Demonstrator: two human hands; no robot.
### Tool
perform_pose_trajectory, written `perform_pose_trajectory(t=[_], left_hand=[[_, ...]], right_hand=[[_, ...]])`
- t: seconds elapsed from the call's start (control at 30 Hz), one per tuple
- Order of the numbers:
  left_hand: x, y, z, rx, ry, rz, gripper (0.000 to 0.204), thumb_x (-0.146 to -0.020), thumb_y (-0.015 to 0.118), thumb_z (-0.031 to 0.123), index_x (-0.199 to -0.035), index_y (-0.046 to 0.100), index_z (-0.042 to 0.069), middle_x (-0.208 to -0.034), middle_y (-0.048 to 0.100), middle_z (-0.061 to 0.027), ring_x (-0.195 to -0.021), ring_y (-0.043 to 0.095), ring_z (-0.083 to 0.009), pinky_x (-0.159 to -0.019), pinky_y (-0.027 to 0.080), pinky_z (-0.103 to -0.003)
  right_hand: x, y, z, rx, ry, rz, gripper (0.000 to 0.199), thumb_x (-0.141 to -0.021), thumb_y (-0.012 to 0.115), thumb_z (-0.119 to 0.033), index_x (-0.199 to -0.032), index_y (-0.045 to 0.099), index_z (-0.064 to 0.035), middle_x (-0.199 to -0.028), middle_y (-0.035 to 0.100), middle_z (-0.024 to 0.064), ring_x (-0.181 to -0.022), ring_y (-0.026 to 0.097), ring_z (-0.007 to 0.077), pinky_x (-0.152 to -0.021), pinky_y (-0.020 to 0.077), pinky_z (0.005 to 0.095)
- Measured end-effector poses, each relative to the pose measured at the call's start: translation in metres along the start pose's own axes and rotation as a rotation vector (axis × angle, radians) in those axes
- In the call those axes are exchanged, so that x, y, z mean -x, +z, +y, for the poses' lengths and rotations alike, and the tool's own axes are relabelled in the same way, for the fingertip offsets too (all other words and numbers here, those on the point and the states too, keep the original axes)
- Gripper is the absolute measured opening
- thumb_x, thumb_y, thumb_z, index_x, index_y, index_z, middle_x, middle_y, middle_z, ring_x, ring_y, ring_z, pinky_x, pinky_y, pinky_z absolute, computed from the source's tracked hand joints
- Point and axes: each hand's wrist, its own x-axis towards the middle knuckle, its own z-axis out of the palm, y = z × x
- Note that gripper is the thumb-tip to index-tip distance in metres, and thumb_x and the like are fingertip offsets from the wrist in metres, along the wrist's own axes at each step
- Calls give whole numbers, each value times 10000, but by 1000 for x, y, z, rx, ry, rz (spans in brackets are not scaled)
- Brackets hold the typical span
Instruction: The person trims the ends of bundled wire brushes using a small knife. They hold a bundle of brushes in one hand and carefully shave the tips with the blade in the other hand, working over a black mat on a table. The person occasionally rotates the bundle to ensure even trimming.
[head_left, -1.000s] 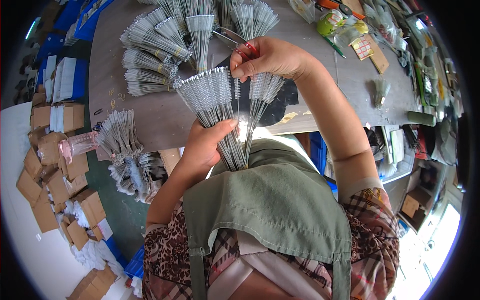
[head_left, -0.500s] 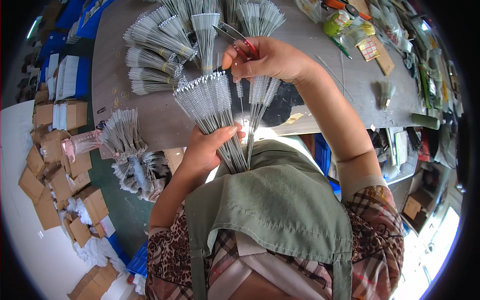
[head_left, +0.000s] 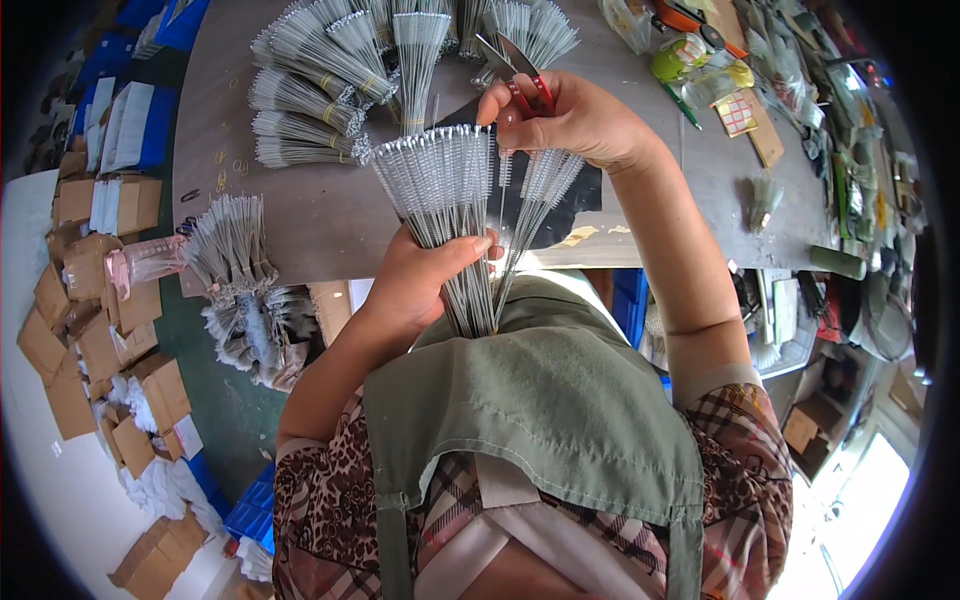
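Silvery wire brushes (head_left: 435,185) are being clasped as a fanned bundle by the left hand (head_left: 425,275), above the green apron (head_left: 540,400). Red-handled scissors (head_left: 542,92) are being held by the right hand (head_left: 582,115), apart from the left; whether a single brush (head_left: 504,178) is being pinched under its thumb cannot be told. More bundles (head_left: 295,95) are being borne by the worktop (head_left: 300,225).

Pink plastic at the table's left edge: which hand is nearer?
Left. The left hand, gripping brush stems, is right of the pink plastic; the right hand, holding red-handled scissors, is farther right and higher in view.
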Motion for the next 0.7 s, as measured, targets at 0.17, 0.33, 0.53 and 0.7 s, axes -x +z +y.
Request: perform_pose_trajectory(t=[0.17,0.33,0.53,0.7], left_hand=[[-1,2,-1,-13,-13,-10,284,-790,614,52,-1051,549,-39,-940,615,-129,-848,623,-223,-750,525,-351],[0,9,1,49,-19,38,239,-771,631,12,-999,581,-44,-910,632,-121,-791,630,-204,-713,526,-332],[-1,8,-1,-7,-20,39,270,-803,609,58,-1041,555,-57,-958,616,-132,-847,623,-218,-747,524,-351],[-2,4,-1,6,-20,21,271,-809,604,58,-1047,554,-61,-946,619,-132,-848,623,-219,-745,528,-349]], right_hand=[[5,-1,2,37,-20,42,264,-755,677,-90,-996,621,3,-779,620,11,-737,594,75,-592,422,192],[10,2,0,21,-25,98,210,-769,667,-76,-964,648,1,-787,630,10,-728,589,63,-586,421,190],[14,1,0,75,-21,151,220,-755,676,-65,-965,659,-2,-761,639,8,-683,579,52,-575,418,184],[14,2,-2,35,3,172,216,-742,689,-59,-950,666,-4,-739,642,8,-661,579,49,-562,416,178]])
